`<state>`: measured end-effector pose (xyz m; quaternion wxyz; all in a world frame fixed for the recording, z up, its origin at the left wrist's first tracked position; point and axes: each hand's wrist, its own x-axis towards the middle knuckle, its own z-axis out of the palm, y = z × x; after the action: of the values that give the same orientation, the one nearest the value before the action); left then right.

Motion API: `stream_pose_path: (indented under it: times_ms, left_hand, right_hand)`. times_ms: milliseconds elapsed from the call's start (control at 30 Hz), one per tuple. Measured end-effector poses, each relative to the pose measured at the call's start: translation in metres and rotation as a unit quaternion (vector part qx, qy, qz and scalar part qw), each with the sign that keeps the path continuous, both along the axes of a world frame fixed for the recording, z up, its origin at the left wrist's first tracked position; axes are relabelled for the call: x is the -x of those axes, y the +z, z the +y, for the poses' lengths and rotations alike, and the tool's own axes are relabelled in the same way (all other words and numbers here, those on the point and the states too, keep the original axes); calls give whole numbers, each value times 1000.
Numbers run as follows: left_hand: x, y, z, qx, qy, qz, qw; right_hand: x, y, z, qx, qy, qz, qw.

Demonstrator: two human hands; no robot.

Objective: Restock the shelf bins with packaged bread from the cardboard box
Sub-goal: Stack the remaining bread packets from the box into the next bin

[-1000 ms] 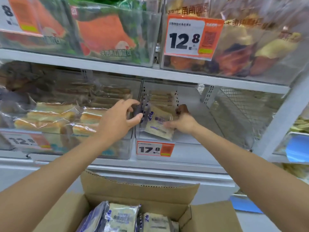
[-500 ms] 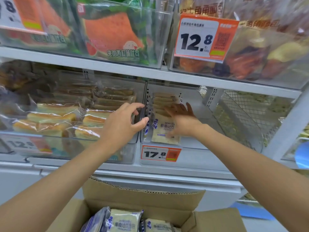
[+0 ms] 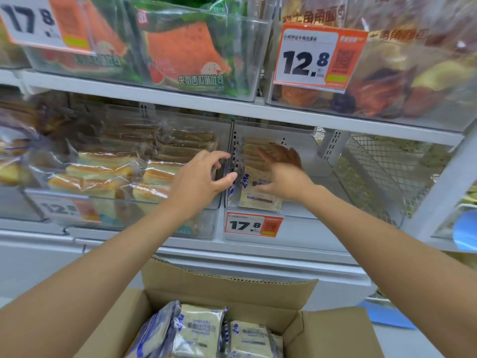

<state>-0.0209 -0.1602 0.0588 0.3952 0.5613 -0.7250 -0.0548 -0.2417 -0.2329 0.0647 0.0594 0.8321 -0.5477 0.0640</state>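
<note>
White shop shelving fills the view, tiered with clear plastic bins and orange price tags. The step in hand is settling stock in the middle bin (image 3: 304, 161) above the 17.8 tag (image 3: 254, 225). The right grip (image 3: 281, 174) is released, fingers straight and spread, pressing flat against the bread packs (image 3: 258, 200) that stand in a row along the bin's left side. The left grip (image 3: 204, 177) is curled, thumb and fingers closing on the bin wall (image 3: 230, 140). Glare on the plastic makes it hard to be sure, so it may also be catching the packs' edges.

That bin is mostly bare to the right of the row, so I judge the restocking to be at an early stage. The cardboard box (image 3: 232, 282) sits open below the arms, with at least three boxed packs (image 3: 198, 329) of the same blue-and-cream wrapper showing at the frame's bottom edge.

Next, one grip would need to come down to the box for another pack, while the row needs to be left leaning firmly enough not to topple.

Beside it, the neighbouring bin (image 3: 154, 223) is well filled with wrapped sliced cakes. An upper bin (image 3: 258, 60) holds watermelon-print toast bags, and a wire basket (image 3: 382, 171) stands to the right.
</note>
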Motion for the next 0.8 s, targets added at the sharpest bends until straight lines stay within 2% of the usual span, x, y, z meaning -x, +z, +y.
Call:
stream_pose_path:
  times_ms: [67,167,267,333,400,500,567,633,700,800]
  left_hand:
    - [3,5,10,19,18,-41,999]
    - [11,13,38,44,38,-62,996]
    - [18,-2,76,-16,3,-32,999]
    - [17,-31,102,-107,-14,-9,994]
    - [10,-71,127,-202,-12,2,979]
    - [-13,-131,155,-300,2,-2,954]
    - [-34,-161,167,-329,26,17,944]
    - [-52,-182,177,-342,47,60,937]
    - [-64,-197,183,-354,66,97,928]
    - [-71,-209,188,-366,71,125,919]
  right_hand:
    - [-2,12,28,15,13,-89,996]
    - [-8,17,79,57,41,-157,985]
    - [-14,2,133,62,51,-223,971]
    - [-14,-25,164,-10,40,-235,971]
    - [-9,-62,191,-126,21,-230,965]
    - [3,-125,216,-287,-15,-190,939]
    - [4,-163,223,-370,-55,-204,905]
    - [-8,-190,225,-427,-108,-272,856]
    - [-28,-215,220,-465,-153,-319,811]
    - [-60,-254,213,-507,-199,-337,768]
